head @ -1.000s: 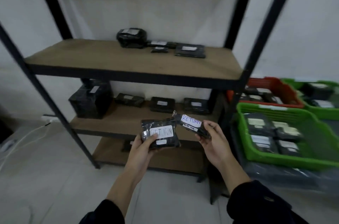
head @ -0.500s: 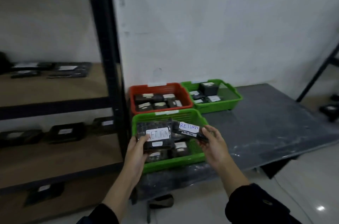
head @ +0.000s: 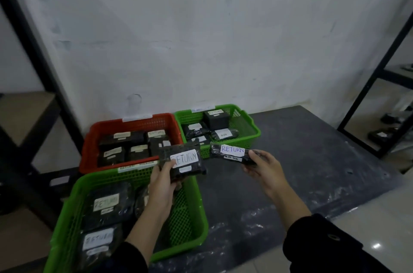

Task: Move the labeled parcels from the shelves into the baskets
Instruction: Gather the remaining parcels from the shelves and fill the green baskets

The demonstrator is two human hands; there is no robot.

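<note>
The near green basket (head: 185,223) already holds parcels marked RETURN (head: 107,203), and above its far right corner the left hand (head: 163,181) grips a flat black RETURN parcel (head: 183,161) by its lower left edge. Just to the right, over the dark surface (head: 312,161), the right hand (head: 261,165) pinches one end of a slim RETURN parcel (head: 232,153). Behind them the red basket (head: 134,124) and far green basket (head: 243,125) hold more parcels.

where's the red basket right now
In the head view, the red basket sits left of centre on the table against the wall, the far green basket on its right and the near green basket just in front.
</note>
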